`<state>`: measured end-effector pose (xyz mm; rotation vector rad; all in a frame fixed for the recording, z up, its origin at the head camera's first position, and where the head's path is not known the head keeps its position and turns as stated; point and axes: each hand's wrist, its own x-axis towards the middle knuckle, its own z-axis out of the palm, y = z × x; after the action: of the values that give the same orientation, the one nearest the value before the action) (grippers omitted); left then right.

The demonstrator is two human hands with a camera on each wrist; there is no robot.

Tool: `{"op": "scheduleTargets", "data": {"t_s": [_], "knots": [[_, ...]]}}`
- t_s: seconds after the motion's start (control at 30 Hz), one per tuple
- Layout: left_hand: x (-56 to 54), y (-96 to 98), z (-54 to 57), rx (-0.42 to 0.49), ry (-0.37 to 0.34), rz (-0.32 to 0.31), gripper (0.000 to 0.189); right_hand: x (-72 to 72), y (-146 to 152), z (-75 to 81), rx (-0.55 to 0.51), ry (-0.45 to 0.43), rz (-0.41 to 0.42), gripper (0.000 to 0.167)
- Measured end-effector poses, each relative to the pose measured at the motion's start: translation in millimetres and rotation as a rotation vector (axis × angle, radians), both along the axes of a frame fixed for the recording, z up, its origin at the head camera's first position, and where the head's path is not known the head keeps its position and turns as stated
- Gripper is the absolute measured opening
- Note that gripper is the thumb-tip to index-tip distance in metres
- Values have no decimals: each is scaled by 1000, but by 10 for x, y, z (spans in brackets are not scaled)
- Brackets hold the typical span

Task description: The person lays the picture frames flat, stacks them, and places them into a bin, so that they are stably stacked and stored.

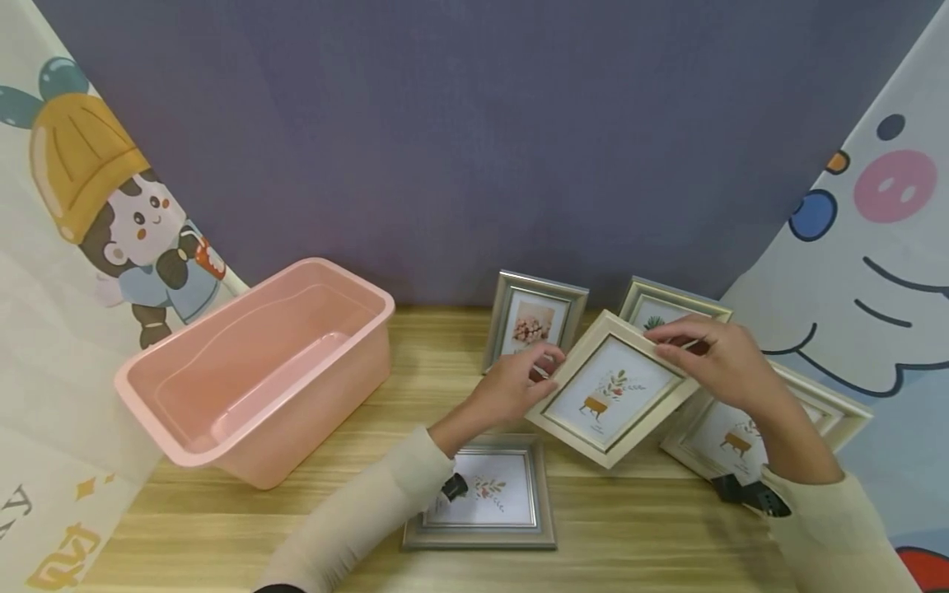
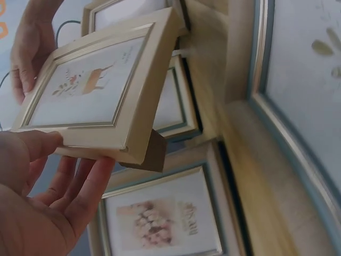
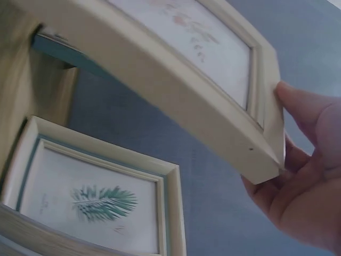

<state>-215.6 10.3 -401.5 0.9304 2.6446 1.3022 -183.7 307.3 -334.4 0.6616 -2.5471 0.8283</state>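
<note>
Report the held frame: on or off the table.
Off: left hand and right hand hold the frame clear of the table, as the left wrist view shows.

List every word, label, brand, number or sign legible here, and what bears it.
"Y", after a letter cut off by the edge: left wall sheet.
Yellow mark on that sheet: unclear whether it's lettering.
Held picture frame, caption: too small to read.
Blossom picture frame, lettering: too blurred.
Green-leaf picture frame, small marks: too blurred.
Nothing else is legible.
</note>
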Motion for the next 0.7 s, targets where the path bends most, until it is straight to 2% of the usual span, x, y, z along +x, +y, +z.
{"op": "scheduleTargets", "data": {"t_s": [0.13,0.23,0.37,0.5,0.6,0.7], "knots": [[7,-86,97,-46,50,9,30,1,-10,-93,-76,19,30,24],[12,-154,172,-84,90,7,30,13,-14,-154,-122,0,48,26],[22,-255,286,-128,161,-1,31,41,-37,-200,-164,-73,35,23],[32,-346,392,-154,264,-4,31,52,-77,-250,-193,-149,30,21],[36,-401,446,-180,323,0,29,49,-114,-314,-214,-205,60,23],[53,-452,504,-222,349,6,28,39,-158,-403,-219,-263,93,29]]}}
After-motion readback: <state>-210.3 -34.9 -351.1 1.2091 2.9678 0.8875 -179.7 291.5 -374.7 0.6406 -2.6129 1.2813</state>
